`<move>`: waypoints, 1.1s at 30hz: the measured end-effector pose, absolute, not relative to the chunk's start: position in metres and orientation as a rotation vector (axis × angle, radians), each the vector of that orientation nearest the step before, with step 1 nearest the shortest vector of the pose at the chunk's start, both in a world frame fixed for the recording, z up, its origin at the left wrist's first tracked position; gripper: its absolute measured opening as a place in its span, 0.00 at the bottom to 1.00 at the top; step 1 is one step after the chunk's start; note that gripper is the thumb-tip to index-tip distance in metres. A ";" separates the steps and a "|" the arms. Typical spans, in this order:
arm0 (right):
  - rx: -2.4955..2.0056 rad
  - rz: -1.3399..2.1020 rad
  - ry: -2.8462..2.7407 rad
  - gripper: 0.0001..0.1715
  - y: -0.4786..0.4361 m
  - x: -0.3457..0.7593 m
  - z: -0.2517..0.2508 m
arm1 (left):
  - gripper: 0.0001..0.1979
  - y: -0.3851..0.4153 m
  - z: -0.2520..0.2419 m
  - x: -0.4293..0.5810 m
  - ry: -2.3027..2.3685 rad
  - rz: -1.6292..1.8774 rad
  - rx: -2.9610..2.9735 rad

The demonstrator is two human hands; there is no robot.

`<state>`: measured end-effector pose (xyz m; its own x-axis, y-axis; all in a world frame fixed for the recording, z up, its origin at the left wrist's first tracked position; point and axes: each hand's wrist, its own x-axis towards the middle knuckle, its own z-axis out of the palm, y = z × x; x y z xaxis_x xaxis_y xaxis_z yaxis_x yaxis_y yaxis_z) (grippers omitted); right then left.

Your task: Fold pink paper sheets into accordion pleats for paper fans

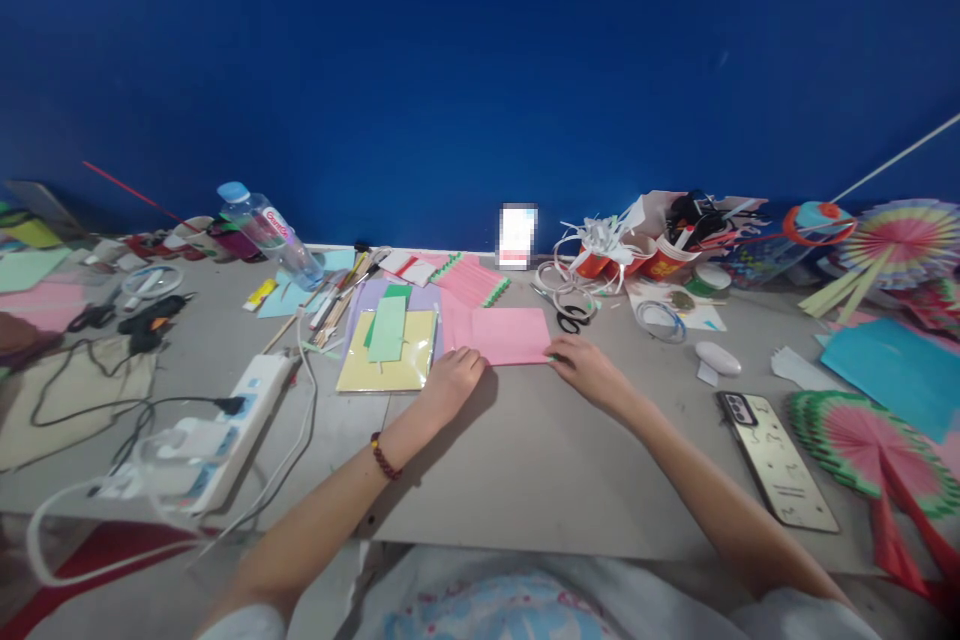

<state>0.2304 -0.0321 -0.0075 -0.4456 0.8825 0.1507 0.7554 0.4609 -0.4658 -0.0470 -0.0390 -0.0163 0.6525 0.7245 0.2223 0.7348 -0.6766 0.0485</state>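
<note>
pink paper (516, 335): near edge

from my remote post, i log it on the table (517, 480), right of the yellow packet (405, 375). left hand (451, 385): bent fingers touching its near edge. right hand (589, 370): fingers at its near right corner. gripping or pressing, i cannot tell.

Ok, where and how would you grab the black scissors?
I'd take the black scissors by the handle loops, coming from the near side and above with the right hand. The loops show uncovered on the table, just beyond that hand, right of the pink paper; the blades are hard to make out.
</note>
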 end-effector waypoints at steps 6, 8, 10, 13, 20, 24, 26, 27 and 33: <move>-1.426 0.435 -2.297 0.11 -0.034 0.226 -0.009 | 0.06 -0.045 -0.011 -0.044 -1.264 -0.327 -2.825; -1.424 0.458 -2.253 0.10 -0.036 0.225 -0.011 | 0.06 -0.049 -0.010 -0.042 -1.282 -0.325 -2.825; -1.423 0.477 -2.223 0.09 -0.037 0.225 -0.012 | 0.07 -0.052 -0.010 -0.040 -1.295 -0.326 -2.831; -1.435 0.484 -2.200 0.09 -0.037 0.226 -0.014 | 0.07 -0.054 -0.010 -0.040 -1.313 -0.345 -2.847; -1.432 0.571 -2.148 0.07 -0.038 0.228 -0.012 | 0.08 -0.042 0.002 -0.050 -1.450 -0.514 -2.894; -1.435 0.690 -2.141 0.08 -0.036 0.227 -0.004 | 0.04 -0.031 0.021 -0.050 -1.445 -0.531 -2.943; -1.447 0.803 -2.099 0.10 -0.033 0.226 0.006 | 0.02 -0.028 0.030 -0.044 -1.424 -0.600 -2.926; -1.455 0.870 -2.058 0.10 -0.031 0.224 0.013 | 0.05 -0.027 0.035 -0.040 -1.382 -0.671 -2.930; -1.324 1.084 -1.836 0.10 -0.023 0.209 0.064 | 0.14 -0.028 0.066 -0.004 -1.125 -1.115 -3.096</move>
